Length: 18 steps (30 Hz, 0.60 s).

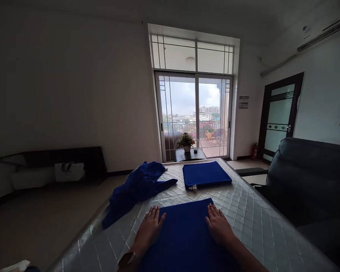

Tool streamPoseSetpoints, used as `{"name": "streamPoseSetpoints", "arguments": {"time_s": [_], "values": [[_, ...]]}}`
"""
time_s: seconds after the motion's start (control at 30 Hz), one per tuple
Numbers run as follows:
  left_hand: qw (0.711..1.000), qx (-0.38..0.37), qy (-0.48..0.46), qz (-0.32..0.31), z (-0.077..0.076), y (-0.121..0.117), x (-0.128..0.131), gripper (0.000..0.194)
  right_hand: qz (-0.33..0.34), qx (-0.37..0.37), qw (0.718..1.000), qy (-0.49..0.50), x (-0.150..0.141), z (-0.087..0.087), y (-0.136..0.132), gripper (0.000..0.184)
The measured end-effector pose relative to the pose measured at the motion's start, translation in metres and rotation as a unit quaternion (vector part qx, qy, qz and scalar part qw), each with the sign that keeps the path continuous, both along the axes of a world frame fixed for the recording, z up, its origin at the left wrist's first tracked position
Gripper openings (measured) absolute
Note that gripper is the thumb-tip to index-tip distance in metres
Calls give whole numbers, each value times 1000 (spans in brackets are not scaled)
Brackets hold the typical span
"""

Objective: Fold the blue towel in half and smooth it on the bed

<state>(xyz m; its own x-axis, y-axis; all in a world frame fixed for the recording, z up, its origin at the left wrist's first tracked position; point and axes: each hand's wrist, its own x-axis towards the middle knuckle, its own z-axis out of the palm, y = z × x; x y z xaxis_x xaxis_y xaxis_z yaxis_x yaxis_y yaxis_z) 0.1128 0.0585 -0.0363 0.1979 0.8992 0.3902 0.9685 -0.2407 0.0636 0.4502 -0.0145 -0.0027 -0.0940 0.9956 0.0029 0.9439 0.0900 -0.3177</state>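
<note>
So both hands are down flat on a smooth blue cloth (184, 234), left hand (150, 226) on its left edge, right hand (218, 223) on the right edge, fingers out straight, grip open on each, not pinching anything. The cloth's lying on a silvery quilted cover (252, 215), closest to the person. Just past it there's a neatly folded blue cloth stack (206, 174) with a white tag (193, 187), and a crumpled blue cloth (138, 187) over to the left.
</note>
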Motion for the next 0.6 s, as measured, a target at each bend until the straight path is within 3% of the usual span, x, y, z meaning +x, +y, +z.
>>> {"name": "streamPoseSetpoints", "arguments": {"time_s": [0.17, 0.3, 0.43, 0.53, 0.6], "values": [[997, -79, 8, 9, 22, -9, 20, 74, 0, 14, 1000, 6, -2, -4, 1, 67], [993, -71, 21, -95, 33, -30, 87, 68, -4, 18, 1000, 14, -3, -4, 2, 67], [977, -69, 13, -204, 29, -50, 172, 64, 5, 13, 1000, 7, 0, -4, 3, 65], [970, -87, -6, -227, 26, -57, 212, 64, 28, 13, 1000, -5, 4, -9, 5, 67], [970, -104, -18, -219, 25, -58, 222, 65, 40, 21, 999, 2, 6, -13, 7, 67]]}}
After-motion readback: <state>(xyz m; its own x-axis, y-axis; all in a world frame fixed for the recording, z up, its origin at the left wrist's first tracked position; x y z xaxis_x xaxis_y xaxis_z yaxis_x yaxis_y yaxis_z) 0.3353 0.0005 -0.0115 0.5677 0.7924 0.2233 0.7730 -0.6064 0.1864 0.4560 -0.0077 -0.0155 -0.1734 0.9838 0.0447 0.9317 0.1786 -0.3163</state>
